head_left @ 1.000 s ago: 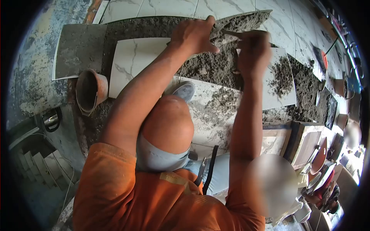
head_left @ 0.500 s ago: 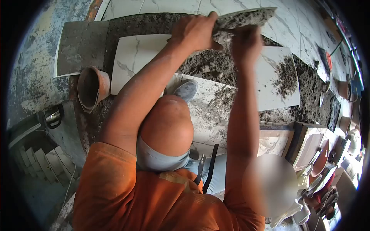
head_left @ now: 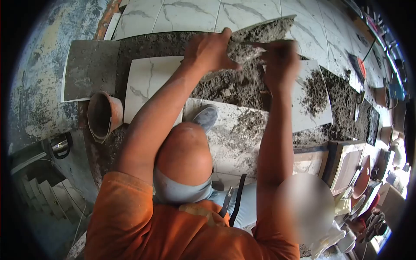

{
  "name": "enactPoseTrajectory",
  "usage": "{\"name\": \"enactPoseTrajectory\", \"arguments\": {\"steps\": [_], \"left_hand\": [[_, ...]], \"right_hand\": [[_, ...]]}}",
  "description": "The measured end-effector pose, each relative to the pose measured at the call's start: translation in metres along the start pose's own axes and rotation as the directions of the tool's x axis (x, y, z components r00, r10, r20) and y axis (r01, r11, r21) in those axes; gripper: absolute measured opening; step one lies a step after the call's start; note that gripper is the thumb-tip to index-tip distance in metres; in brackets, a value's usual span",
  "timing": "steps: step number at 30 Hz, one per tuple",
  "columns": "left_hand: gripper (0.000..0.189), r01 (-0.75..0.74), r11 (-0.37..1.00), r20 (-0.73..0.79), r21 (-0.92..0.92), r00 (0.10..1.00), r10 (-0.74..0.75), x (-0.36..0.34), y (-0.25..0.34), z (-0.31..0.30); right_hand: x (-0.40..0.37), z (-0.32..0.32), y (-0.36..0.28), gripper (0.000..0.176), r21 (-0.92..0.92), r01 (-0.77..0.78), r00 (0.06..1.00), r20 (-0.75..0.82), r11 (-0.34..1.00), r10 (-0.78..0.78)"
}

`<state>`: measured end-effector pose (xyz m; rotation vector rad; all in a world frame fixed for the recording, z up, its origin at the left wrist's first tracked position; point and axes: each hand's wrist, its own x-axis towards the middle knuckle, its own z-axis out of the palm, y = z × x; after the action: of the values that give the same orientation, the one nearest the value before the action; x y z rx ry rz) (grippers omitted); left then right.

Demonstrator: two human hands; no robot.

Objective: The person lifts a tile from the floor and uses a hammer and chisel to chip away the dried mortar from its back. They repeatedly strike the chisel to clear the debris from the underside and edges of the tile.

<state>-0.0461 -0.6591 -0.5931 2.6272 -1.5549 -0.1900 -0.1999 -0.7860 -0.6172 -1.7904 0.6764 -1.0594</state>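
My left hand point(head_left: 207, 51) grips the near left edge of a tilted tile point(head_left: 271, 28), whose upturned face is coated with grey mortar. The thumb sticks out on the near side. In my closed right hand point(head_left: 282, 65) is a trowel; its thin dark blade point(head_left: 253, 43) lies against the mortar on that tile. The handle is hidden in the fist, which is smeared by motion. Loose mortar point(head_left: 229, 86) lies in a heap below both hands. White marbled tiles lie on either side: one at the left point(head_left: 147, 71), one at the right point(head_left: 299, 112) with mortar crumbs on it.
A clay-coloured bucket point(head_left: 113, 113) stands at the left, near a mortar-grey panel point(head_left: 89, 65). My knee point(head_left: 184, 141) and shoe point(head_left: 206, 117) are below the hands. A wooden frame point(head_left: 344, 167) and cluttered items occupy the right. Laid tiles point(head_left: 186, 15) run along the far side.
The whole view has shifted down slightly. The tilted tile is still in my left hand, and my right hand with the trowel has stayed close to its mortar-covered face.
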Motion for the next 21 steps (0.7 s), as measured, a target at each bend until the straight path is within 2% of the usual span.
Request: {"name": "enactPoseTrajectory", "arguments": {"steps": [1,2,3,4,5,6,8,9,10,11,12,13,14,16,17,18,20,21], "left_hand": [[0.104,-0.016,0.999,0.004,-0.035,1.000,0.016,-0.001,-0.001,-0.002],[0.104,-0.003,0.999,0.024,-0.040,1.000,0.004,-0.003,-0.001,0.005],[0.104,0.001,0.998,-0.050,-0.066,0.999,-0.004,-0.002,0.001,0.011],[0.103,-0.009,0.996,-0.132,-0.090,0.991,-0.003,0.001,0.004,0.012],[0.094,-0.030,0.997,-0.061,-0.066,0.998,0.026,0.001,-0.001,0.010],[0.094,-0.038,0.997,-0.074,-0.065,0.997,0.033,0.005,-0.002,0.010],[0.085,-0.040,0.977,-0.076,-0.210,0.997,0.024,0.008,-0.012,0.018],[0.080,-0.105,0.972,-0.148,-0.212,0.986,0.074,0.007,-0.015,0.024],[0.080,-0.099,0.974,-0.151,-0.206,0.986,0.068,0.012,-0.016,0.031],[0.079,-0.094,0.971,-0.249,-0.218,0.968,0.038,0.014,-0.013,0.039],[0.078,-0.088,0.968,-0.336,-0.234,0.942,0.005,0.007,-0.007,0.036],[0.078,-0.032,0.976,-0.206,-0.215,0.978,-0.013,0.005,-0.008,0.028],[0.078,-0.029,0.976,-0.196,-0.216,0.981,-0.015,0.006,-0.010,0.023],[0.080,0.021,0.956,-0.090,-0.293,0.995,-0.049,0.008,-0.013,0.018],[0.081,0.040,0.976,-0.066,-0.212,0.996,-0.055,0.015,-0.020,0.016],[0.081,0.040,0.977,-0.067,-0.212,0.996,-0.055,0.015,-0.024,0.021],[0.082,-0.008,0.959,-0.226,-0.284,0.972,-0.059,0.021,-0.030,0.031],[0.081,0.031,0.960,-0.107,-0.277,0.992,-0.063,0.020,-0.027,0.017]], "right_hand": [[0.002,-0.008,-0.009,0.011,0.323,0.096,0.995,-0.063,0.941,-0.080],[-0.004,-0.001,-0.002,0.011,0.325,0.074,0.997,-0.048,0.943,-0.062],[-0.010,0.011,0.010,0.010,0.021,0.114,0.993,0.021,0.993,-0.115],[-0.015,0.024,0.021,0.010,-0.284,0.173,0.984,0.096,0.943,-0.151],[-0.028,0.052,0.045,0.007,-0.267,0.105,0.994,0.031,0.958,-0.101],[-0.024,0.053,0.049,0.007,-0.215,0.121,0.993,0.035,0.969,-0.117],[-0.016,0.046,0.046,0.008,-0.241,0.092,0.992,0.104,0.966,-0.068],[-0.015,0.035,0.039,0.009,-0.208,0.057,0.991,0.132,0.976,-0.029],[-0.017,0.024,0.032,0.009,-0.225,0.101,0.994,0.054,0.969,-0.091],[-0.018,0.019,0.026,0.010,-0.005,0.020,0.999,-0.027,1.000,-0.020],[-0.022,0.016,0.021,0.011,0.215,-0.059,0.993,-0.086,0.975,0.079],[-0.027,0.020,0.014,0.011,0.270,0.009,0.986,-0.165,0.963,0.037],[-0.030,0.032,0.048,0.010,-0.001,0.228,0.965,-0.129,0.974,-0.226],[-0.044,0.046,0.062,0.012,0.004,-0.008,0.996,-0.094,1.000,0.009],[-0.033,0.039,0.069,0.012,-0.120,0.014,0.999,-0.046,0.993,-0.020],[-0.031,0.034,0.060,0.012,-0.120,0.015,0.999,-0.047,0.993,-0.020],[-0.025,0.021,0.037,0.011,-0.176,0.234,0.971,-0.002,0.956,-0.239],[-0.027,0.019,0.011,0.011,0.026,0.088,0.991,-0.104,0.996,-0.085]]}}
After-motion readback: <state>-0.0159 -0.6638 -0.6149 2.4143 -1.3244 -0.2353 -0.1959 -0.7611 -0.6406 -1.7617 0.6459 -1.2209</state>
